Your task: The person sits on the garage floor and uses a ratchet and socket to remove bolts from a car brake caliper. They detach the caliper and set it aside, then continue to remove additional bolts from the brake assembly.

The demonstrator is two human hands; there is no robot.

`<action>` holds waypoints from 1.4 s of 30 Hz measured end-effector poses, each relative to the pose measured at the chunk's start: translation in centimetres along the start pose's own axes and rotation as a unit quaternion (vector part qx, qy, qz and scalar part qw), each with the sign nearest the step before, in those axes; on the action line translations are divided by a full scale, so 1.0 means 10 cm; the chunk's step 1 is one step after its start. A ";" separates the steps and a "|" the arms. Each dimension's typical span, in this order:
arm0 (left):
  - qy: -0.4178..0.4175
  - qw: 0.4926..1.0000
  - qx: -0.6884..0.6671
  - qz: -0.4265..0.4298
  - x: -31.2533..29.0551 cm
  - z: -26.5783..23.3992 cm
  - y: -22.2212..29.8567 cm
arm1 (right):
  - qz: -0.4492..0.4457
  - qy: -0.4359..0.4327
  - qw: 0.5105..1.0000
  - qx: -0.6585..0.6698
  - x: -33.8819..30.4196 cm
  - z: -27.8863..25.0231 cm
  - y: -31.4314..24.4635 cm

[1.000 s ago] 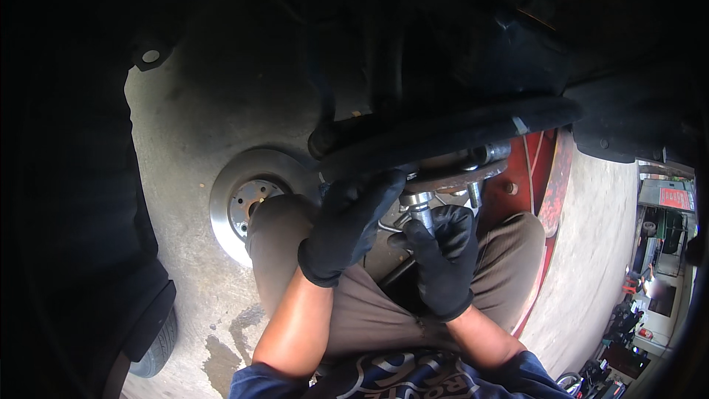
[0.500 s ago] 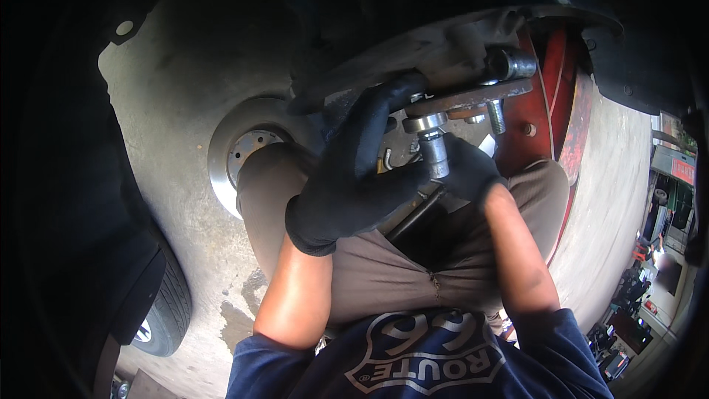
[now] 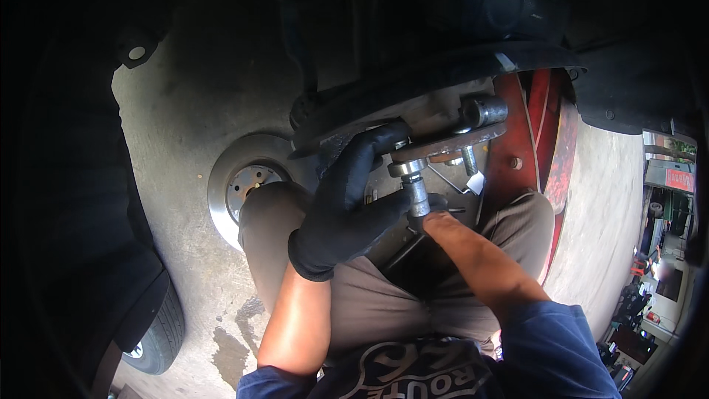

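Observation:
A rusty-edged wheel hub flange (image 3: 484, 135) with threaded studs (image 3: 470, 161) sits under the dark fender. A ring-shaped metal spacer (image 3: 408, 168) lies against its near edge, with a chrome socket (image 3: 419, 199) pointing down from it. My black-gloved left hand (image 3: 347, 203) wraps this stack from the left, thumb at the socket and fingertips behind the flange. Just below the socket is my gloved right hand (image 3: 427, 218), its fingers mostly hidden by the socket and my wrist. A dark bar-like handle (image 3: 402, 253) slants between my legs. Another large socket (image 3: 485, 112) rests on the flange.
A brake disc (image 3: 225, 199) lies on the concrete floor (image 3: 173, 148) beside my left knee. Red metal jack-like equipment (image 3: 509, 166) stands right of the hub. A tyre (image 3: 159, 332) is at lower left. Thin metal tools and a white tag (image 3: 475, 182) show below the flange.
My right hand has dropped below the socket, its forearm swinging inward across my leg. My left hand keeps its hold. The whole view has shifted, so the hub appears lower and slightly left.

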State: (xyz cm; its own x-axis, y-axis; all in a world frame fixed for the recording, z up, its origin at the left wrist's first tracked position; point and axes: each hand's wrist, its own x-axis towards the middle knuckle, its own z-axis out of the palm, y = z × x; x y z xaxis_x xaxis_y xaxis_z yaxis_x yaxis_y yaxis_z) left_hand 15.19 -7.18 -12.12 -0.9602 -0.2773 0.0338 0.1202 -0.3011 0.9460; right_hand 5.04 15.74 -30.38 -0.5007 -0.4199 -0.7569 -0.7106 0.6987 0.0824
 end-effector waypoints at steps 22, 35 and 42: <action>0.062 0.987 -0.137 -0.056 -0.08 0.14 -0.02 | -0.150 0.241 0.943 -0.175 -2.69 -2.39 0.27; -0.020 0.948 0.295 0.116 -0.09 0.09 -0.10 | -0.166 0.261 0.930 -0.197 -2.65 -2.53 0.26; -0.004 0.946 0.296 0.130 -0.07 0.07 -0.07 | -0.208 0.292 0.927 -0.110 -2.36 -2.35 0.54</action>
State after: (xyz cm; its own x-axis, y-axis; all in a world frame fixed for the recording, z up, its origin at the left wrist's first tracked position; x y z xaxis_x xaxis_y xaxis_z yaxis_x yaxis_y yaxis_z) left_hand 15.60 -6.17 -12.56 -0.9196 -0.2642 0.2908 0.1933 0.3401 0.9203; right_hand 1.40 15.74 3.17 -0.2964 -0.9137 -0.2780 -0.9540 0.2970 0.0411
